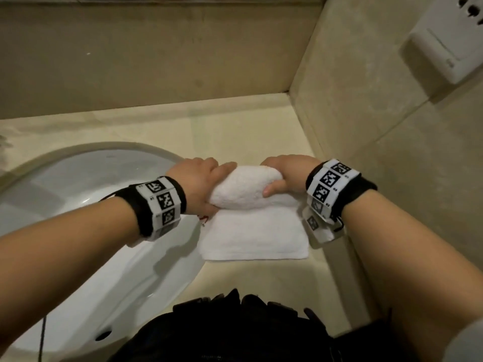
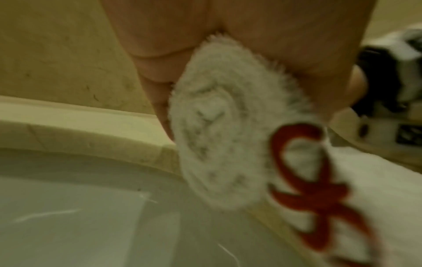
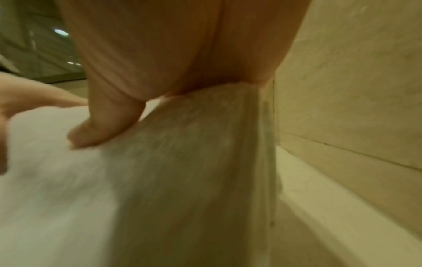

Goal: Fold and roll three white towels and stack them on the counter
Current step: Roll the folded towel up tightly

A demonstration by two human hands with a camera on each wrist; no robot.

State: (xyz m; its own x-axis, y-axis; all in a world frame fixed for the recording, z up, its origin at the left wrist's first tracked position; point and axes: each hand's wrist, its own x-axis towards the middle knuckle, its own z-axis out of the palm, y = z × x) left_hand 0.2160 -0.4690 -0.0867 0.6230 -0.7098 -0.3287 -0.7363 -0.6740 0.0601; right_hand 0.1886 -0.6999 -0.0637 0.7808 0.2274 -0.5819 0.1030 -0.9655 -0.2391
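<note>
A white towel [image 1: 248, 190] lies on the beige counter [image 1: 235, 121], its far part wound into a thick roll and its near part [image 1: 253, 236] still flat. My left hand [image 1: 202, 178] grips the roll's left end, my right hand [image 1: 283, 176] grips its right end, thumb on the near side. The left wrist view shows the spiral end of the roll [image 2: 219, 130] under my palm and a red embroidered mark [image 2: 315, 189] on the flat part. In the right wrist view my thumb [image 3: 107, 126] presses on the towel [image 3: 182, 171]. Only this one towel is visible.
A white sink basin [image 1: 78, 218] is set into the counter just left of the towel. A tiled wall [image 1: 392, 152] stands close on the right, carrying a white switch and socket [image 1: 444, 43]. A back wall [image 1: 156, 61] borders the counter's far edge.
</note>
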